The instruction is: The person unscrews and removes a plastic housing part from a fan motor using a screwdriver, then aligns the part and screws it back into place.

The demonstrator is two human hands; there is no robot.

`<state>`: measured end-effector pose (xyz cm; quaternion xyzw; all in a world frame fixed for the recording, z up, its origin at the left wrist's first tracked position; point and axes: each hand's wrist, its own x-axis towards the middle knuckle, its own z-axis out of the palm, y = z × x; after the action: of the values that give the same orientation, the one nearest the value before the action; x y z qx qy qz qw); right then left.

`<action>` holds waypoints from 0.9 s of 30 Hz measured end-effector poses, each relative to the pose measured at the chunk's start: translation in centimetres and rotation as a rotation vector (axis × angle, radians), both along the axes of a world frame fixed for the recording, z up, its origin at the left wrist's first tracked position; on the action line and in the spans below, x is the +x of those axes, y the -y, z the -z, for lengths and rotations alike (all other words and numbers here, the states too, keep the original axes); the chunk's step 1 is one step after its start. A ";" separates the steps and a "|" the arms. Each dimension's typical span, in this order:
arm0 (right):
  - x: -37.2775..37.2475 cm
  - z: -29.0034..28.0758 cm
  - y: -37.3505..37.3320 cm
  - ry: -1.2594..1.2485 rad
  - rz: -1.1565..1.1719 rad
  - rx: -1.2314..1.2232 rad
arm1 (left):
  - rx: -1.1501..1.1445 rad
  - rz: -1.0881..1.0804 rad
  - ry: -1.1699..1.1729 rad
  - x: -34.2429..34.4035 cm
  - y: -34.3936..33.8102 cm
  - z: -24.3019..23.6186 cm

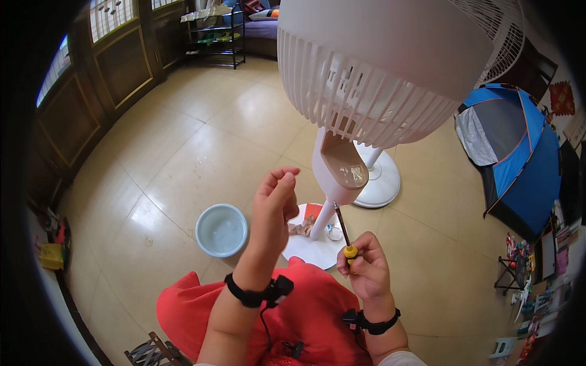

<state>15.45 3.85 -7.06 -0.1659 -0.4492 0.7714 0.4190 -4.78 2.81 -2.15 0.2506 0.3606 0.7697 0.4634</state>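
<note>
My right hand (368,265) grips a screwdriver (349,245) by its yellow and black handle. The shaft points up and away, its tip close to the lower end of a white standing fan's control housing (340,174); whether they touch I cannot tell. A small shiny bit shows at that tip. Above the housing looms the fan's head (378,67) with its slatted guard. My left hand (273,204) is raised left of the housing, with thumb and fingers pinched together; what they hold, if anything, is too small to make out. Below stands the fan's round white base (297,253).
On the base lie a brown crumpled cloth (300,229), a red-orange piece (312,211) and a white ring (334,233). A pale blue basin (221,230) stands left on the tiled floor. Behind is another round white base (381,183); a blue tent (525,152) stands right.
</note>
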 end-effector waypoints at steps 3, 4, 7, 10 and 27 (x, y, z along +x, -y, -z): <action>1.0 0.0 -0.4 -0.070 -0.041 -0.015 | -0.189 -0.037 -0.184 -1.7 -3.7 1.3; 1.2 0.1 -0.5 -0.073 -0.041 -0.011 | -0.217 -0.082 -0.371 -2.1 -5.2 1.5; 1.7 0.1 -0.6 -0.099 -0.011 -0.018 | -0.243 -0.133 -0.752 -3.5 -9.1 1.8; 2.6 0.1 -0.8 -0.074 0.017 -0.012 | -0.088 -0.033 -0.937 -3.7 -12.0 1.5; 5.2 0.1 -2.7 0.005 0.157 -0.006 | 0.055 0.273 -0.753 -4.0 -15.5 1.0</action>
<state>20.62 6.59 -7.21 -0.2038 -0.4337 0.7371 0.4766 -8.74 18.28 -3.13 0.5731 0.4479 0.5646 0.3901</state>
